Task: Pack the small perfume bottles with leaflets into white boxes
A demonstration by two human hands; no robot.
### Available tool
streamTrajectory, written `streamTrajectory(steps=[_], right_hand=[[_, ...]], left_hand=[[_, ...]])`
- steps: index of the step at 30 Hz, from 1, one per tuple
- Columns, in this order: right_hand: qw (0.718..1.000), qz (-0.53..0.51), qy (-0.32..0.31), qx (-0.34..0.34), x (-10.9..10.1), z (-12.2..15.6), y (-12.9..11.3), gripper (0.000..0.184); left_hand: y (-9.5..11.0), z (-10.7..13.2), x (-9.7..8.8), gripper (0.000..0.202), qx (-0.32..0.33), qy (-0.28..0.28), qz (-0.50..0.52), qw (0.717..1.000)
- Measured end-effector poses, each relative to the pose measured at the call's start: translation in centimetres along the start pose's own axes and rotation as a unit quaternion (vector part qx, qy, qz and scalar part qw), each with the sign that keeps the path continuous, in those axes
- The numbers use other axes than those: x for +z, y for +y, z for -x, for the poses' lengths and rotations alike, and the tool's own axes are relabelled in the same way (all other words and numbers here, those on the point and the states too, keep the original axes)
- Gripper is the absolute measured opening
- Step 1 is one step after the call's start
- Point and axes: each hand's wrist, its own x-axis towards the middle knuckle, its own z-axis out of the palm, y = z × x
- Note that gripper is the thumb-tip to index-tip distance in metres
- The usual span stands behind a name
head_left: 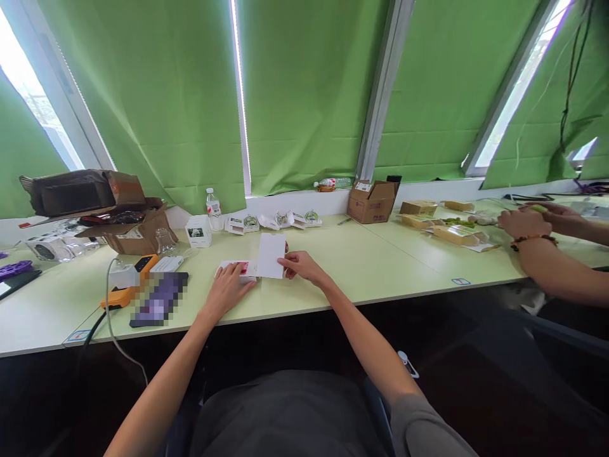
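Note:
A small white cardboard box point(248, 278) with a pink-red printed patch lies on the table in front of me. My left hand point(230, 285) holds it down at its left side, fingers over the top and thumb along the near edge. My right hand point(302, 266) pinches the right edge of a white cardboard panel point(271, 256), thumb in front and fingers behind. This panel stands upright at the box's right end. It looks like an opened flap of the box, but I cannot tell whether they are joined.
Opened white packs point(280, 220) line the back, near a white box point(198, 231) and a bottle point(214, 209). A phone point(159, 299), orange device point(118, 297) and cable lie left. A brown carton point(373, 202) stands back right. Another person's hands point(530, 222) work far right.

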Motion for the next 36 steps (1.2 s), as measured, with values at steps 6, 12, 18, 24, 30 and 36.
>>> streamTrajectory(steps=[6, 12, 18, 24, 30, 36], right_hand=[[0.999, -0.025, 0.041, -0.012, -0.1, -0.3, 0.3, 0.043], [0.996, -0.041, 0.074, -0.013, -0.2, -0.5, 0.6, 0.04], [0.994, -0.056, 0.088, -0.014, -0.1, -0.5, 0.4, 0.039], [0.992, -0.061, 0.104, -0.023, -0.3, -0.5, 0.4, 0.041], [0.991, -0.065, 0.113, -0.022, -0.3, -0.6, 0.7, 0.042], [0.991, -0.063, 0.114, -0.024, -0.4, -0.6, 0.9, 0.041]], left_hand=[[0.8, 0.0, -0.8, 0.061, 0.066, -0.047, 0.034, 0.996], [2.1, 0.0, -1.4, 0.084, 0.114, -0.12, 0.065, 0.984], [3.8, 0.4, -1.4, 0.103, 0.171, -0.143, 0.082, 0.971], [6.6, 1.0, -0.9, 0.089, 0.219, -0.125, 0.076, 0.965], [8.5, 1.3, -1.1, 0.066, 0.253, -0.119, 0.112, 0.954], [8.4, 1.1, -2.2, 0.059, 0.223, -0.115, 0.175, 0.952]])
